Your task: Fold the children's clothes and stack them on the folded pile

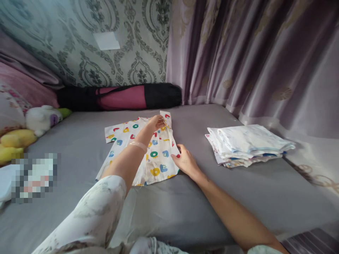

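Observation:
A small white short-sleeved shirt [143, 165], printed with colourful letters, lies spread flat on a grey bed sheet [196, 218]. My left hand [157, 122] reaches across the shirt to its right shoulder, fingers bent and gripping the cloth beside the sleeve, which is partly folded over. Lower down, my right hand [185, 160] pinches the shirt's right side edge between thumb and fingers. My left forearm covers part of the shirt's middle.
A stack of folded clothes [251, 144] sits to the right. Along the wall lies a long black and pink bag [122, 98]. Plush toys [42, 118] and a pillow [10, 102] are at left, near a blurred-out item [38, 178]. Curtains [238, 53] hang at right.

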The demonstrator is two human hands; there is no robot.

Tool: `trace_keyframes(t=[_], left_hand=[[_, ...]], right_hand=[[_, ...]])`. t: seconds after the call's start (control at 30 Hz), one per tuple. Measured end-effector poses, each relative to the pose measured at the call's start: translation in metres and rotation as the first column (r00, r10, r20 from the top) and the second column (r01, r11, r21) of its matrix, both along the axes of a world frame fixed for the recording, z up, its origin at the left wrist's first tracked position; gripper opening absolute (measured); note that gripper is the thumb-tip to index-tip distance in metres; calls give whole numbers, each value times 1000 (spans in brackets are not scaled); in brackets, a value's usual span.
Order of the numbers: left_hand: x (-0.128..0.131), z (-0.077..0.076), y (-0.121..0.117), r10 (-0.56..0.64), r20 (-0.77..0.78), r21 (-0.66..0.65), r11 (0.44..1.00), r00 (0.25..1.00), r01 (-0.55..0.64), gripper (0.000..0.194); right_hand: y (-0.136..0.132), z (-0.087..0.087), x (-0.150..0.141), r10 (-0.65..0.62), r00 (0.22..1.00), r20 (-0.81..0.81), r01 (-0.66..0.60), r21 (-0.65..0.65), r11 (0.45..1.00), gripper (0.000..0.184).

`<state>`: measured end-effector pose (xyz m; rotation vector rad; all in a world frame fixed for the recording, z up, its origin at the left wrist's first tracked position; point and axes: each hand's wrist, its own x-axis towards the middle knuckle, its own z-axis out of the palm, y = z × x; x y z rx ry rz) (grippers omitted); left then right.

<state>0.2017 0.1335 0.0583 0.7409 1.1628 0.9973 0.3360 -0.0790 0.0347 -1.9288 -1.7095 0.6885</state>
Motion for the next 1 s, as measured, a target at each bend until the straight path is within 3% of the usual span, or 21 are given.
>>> trace_keyframes(t=[0.23,0.5,0.57,0.67,0.73,0.8,0.93,1.0], left_hand=[[-32,-11,-5,74,31,-50,996,997,-73,12],[-55,-26,-12,159,-16,-80,984,987,-159,14],[-57,-30,-11,191,-42,-41,980,981,-193,14],[-59,-40,-9,237,-150,141,966,960,-217,40],[-60,-46,-7,222,-275,296,945,935,-137,50],[-61,-50,-5,194,-389,388,921,901,-31,44],[-63,-53,-2,230,-540,487,870,809,78,33],[-65,-53,-3,271,-658,539,821,703,187,33]], right_hand=[[-15,1,-13,159,979,127,-169,76,983,46],[-24,1,-22,369,897,245,-409,140,902,51],[-24,2,-22,409,877,252,-453,153,878,49],[-26,5,-22,470,847,248,-518,185,835,39],[-26,8,-22,508,828,236,-555,214,804,31],[-25,10,-21,511,832,218,-553,246,796,29],[-16,6,-18,365,898,245,-425,280,861,37],[-13,1,-15,344,884,315,-427,249,869,44]])
